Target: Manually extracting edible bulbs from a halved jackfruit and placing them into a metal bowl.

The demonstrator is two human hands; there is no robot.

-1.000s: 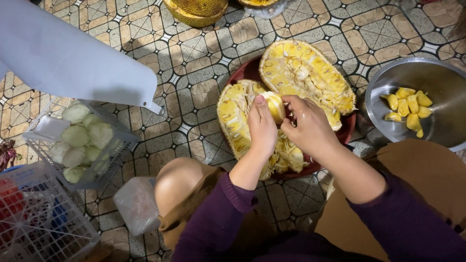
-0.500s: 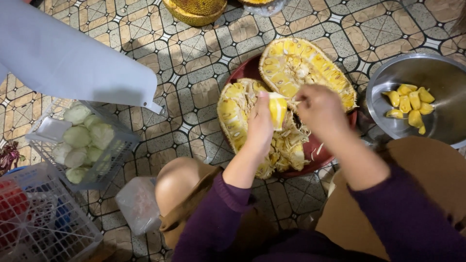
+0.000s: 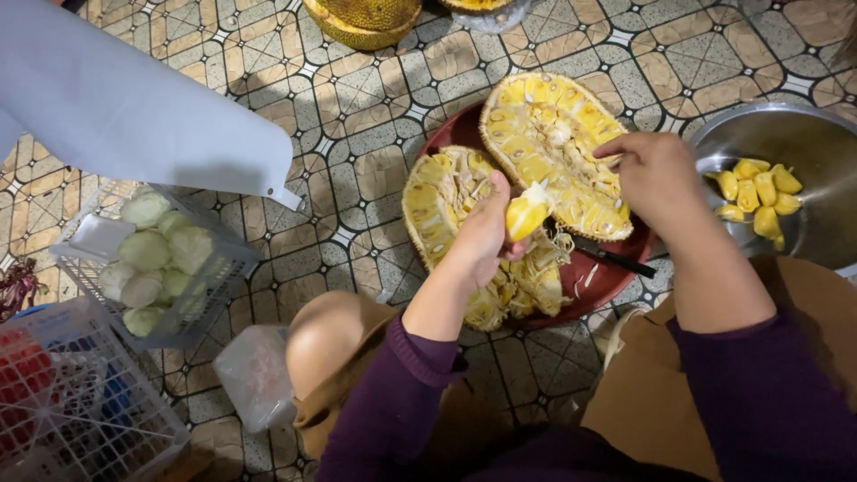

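Two halves of a cut jackfruit lie on a dark red tray [image 3: 600,284] on the tiled floor: a near half [image 3: 439,198] and a far half [image 3: 544,143]. My left hand [image 3: 486,234] holds a yellow jackfruit pod [image 3: 527,214] above the near half. Over the far half hovers my right hand [image 3: 656,174], with its fingers curled; whether they pinch anything I cannot tell. A dark knife [image 3: 611,257] rests on the tray between my hands.
A steel bowl [image 3: 803,143] at the right holds several yellow pods [image 3: 757,192]. A grey basket [image 3: 210,286] of pale round vegetables stands at the left, beside a white wire crate [image 3: 80,402]. A clear plastic bag [image 3: 254,375] lies by my knee. More jackfruit [image 3: 361,18] sits at the top.
My right hand has moved away from the left toward the far half and the bowl. My left hand has lifted the yellow pod free of the near half.
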